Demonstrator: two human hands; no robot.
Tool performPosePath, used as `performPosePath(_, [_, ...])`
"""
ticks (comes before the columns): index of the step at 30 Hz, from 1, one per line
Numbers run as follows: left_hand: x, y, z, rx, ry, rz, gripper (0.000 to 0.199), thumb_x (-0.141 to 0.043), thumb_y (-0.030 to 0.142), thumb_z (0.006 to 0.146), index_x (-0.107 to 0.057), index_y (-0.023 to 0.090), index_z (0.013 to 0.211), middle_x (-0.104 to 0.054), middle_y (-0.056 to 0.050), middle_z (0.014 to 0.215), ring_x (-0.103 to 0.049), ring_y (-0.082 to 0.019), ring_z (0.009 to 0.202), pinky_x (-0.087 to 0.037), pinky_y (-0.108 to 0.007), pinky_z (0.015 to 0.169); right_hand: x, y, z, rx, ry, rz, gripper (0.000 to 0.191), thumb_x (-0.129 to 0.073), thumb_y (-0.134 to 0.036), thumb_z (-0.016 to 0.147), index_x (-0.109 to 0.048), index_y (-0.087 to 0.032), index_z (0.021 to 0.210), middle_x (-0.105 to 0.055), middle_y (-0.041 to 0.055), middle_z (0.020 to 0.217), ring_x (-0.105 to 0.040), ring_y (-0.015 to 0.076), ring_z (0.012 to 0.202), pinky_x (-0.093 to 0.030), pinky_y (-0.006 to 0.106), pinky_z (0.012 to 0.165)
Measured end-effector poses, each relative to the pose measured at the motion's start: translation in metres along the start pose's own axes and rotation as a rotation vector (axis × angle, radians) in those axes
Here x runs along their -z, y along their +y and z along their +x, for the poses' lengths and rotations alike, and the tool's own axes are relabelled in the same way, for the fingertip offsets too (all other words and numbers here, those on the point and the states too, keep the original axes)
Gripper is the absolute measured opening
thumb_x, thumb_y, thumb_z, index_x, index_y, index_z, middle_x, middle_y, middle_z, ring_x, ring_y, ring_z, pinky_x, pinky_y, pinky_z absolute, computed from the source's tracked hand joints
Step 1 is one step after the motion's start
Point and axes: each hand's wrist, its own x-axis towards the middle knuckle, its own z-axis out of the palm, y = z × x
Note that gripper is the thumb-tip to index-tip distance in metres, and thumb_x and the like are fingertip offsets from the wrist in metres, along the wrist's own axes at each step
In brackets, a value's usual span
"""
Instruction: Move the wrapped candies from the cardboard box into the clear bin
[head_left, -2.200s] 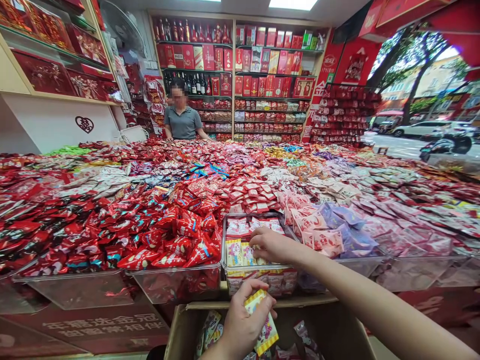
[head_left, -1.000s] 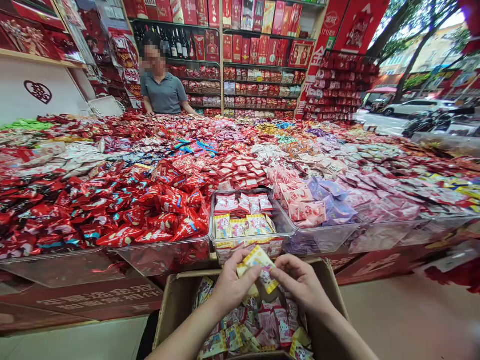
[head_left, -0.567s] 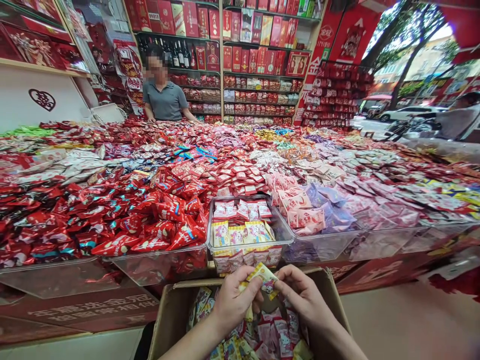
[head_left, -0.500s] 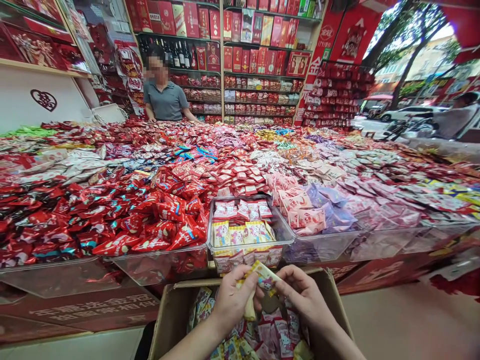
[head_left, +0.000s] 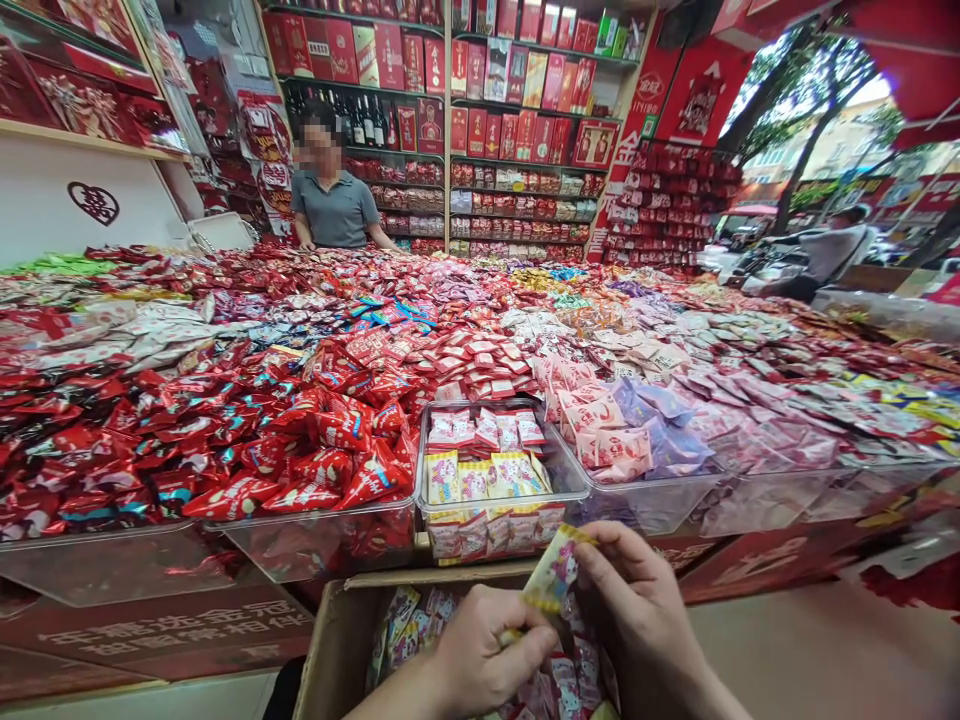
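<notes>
Presently, the right hand [head_left: 636, 597] pinches the packet [head_left: 556, 572] at its upper end, while the left hand [head_left: 491, 642] is closed on its lower end. The packet is tilted above the carton [head_left: 330, 640], near the clear bin [head_left: 573, 494], which holds similar packets [head_left: 475, 481].

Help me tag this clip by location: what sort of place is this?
Probably a sweet shop: heaps of small wrapped packets fill clear bins at the front, the shelves behind hold red boxes and bottles, and a person stands behind the heaps.
</notes>
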Motion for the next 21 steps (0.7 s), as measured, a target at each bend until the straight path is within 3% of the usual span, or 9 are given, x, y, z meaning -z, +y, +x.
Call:
performPosePath(2, [-0.002,-0.002,0.0,-0.038,0.022,0.052,0.022,-0.044,0.021,0.079,-0.063,0.014,0.07,-0.062,-0.003,0.059,-0.055,-0.011,0.055,-0.04,-0.018,0.056,0.008,-0.027,0.022,0.196,-0.003,-0.274,0.014,-0.051,-0.028,0.077,-0.054,-0.019,0.088,-0.059,0.0044,0.082,-0.055,0.0156,0.074,-0.044,0.025,0.065])
performPosePath(4, [-0.003,-0.005,0.001,-0.02,0.054,0.063,0.022,-0.044,0.022,0.08,-0.062,0.014,0.072,-0.063,-0.003,0.061,-0.056,-0.011,0.056,-0.041,-0.018,0.056,0.014,-0.05,0.054,0.317,-0.032,-0.553,0.014,-0.046,-0.026,0.079,-0.055,-0.019,0.088,-0.059,0.0046,0.085,-0.055,0.0163,0.077,-0.042,0.026,0.07])
performPosePath(7, [-0.003,-0.009,0.001,0.03,0.114,0.066,0.023,-0.043,0.024,0.081,-0.06,0.014,0.072,-0.063,-0.004,0.061,-0.057,-0.012,0.057,-0.041,-0.018,0.057,0.011,-0.064,0.105,0.254,-0.172,-0.801,0.018,-0.04,-0.02,0.081,-0.053,-0.018,0.093,-0.06,0.0034,0.08,-0.055,0.0138,0.066,-0.041,0.023,0.061])
performPosePath(10, [-0.001,-0.01,0.0,0.051,0.145,0.057,0.023,-0.042,0.025,0.082,-0.059,0.013,0.072,-0.064,-0.005,0.062,-0.058,-0.011,0.055,-0.042,-0.018,0.056,-0.003,-0.053,0.14,0.187,-0.339,-1.1,0.02,-0.039,-0.013,0.078,-0.055,-0.016,0.091,-0.062,0.0054,0.081,-0.056,0.0152,0.071,-0.038,0.022,0.06])
performPosePath(14, [0.002,-0.01,0.0,0.034,0.177,0.068,0.023,-0.042,0.025,0.082,-0.059,0.013,0.073,-0.064,-0.005,0.062,-0.058,-0.011,0.054,-0.042,-0.017,0.055,-0.021,-0.034,0.153,0.208,-0.437,-1.45,0.023,-0.041,-0.008,0.076,-0.056,-0.012,0.092,-0.062,0.0111,0.087,-0.056,0.02,0.082,-0.036,0.023,0.063])
performPosePath(21, [0.006,-0.006,0.002,-0.021,0.163,0.082,0.021,-0.043,0.023,0.079,-0.06,0.013,0.07,-0.064,-0.005,0.06,-0.055,-0.01,0.049,-0.041,-0.017,0.052,-0.029,-0.028,0.143,0.277,-0.501,-1.534,0.024,-0.038,-0.002,0.074,-0.058,-0.012,0.083,-0.061,0.0107,0.084,-0.057,0.0193,0.078,-0.036,0.024,0.062])
